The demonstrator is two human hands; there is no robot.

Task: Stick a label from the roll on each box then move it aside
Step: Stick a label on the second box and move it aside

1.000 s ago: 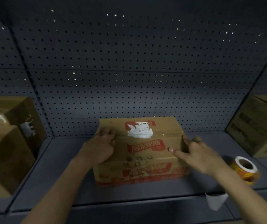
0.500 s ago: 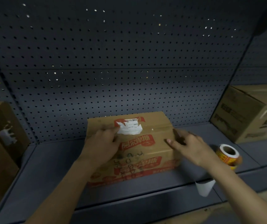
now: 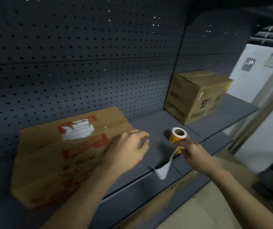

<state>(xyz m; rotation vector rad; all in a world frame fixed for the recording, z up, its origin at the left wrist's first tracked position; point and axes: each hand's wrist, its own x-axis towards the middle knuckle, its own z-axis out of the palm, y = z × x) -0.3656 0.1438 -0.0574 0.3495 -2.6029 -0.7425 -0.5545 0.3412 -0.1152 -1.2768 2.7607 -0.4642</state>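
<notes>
A flat brown cardboard box (image 3: 53, 156) with red print and a white shipping sticker lies on the grey shelf (image 3: 150, 126) at the left. A yellow label roll (image 3: 178, 136) stands on the shelf to the right of the box. Its white backing strip (image 3: 164, 169) hangs over the shelf's front edge. My right hand (image 3: 193, 154) pinches the roll's lower front where the strip comes off. My left hand (image 3: 129, 149) hovers with loosely curled fingers over the box's right edge, holding nothing.
A second, taller cardboard box (image 3: 196, 96) stands farther right on the shelf against the pegboard back wall (image 3: 82, 63). A white panel (image 3: 256, 71) stands beyond the shelf's right end. Beige floor (image 3: 198, 217) shows below the shelf.
Both hands have left the box's top. My right hand moved right to the label roll and took hold of it; my left hand slid to the box's right edge. The view swung right.
</notes>
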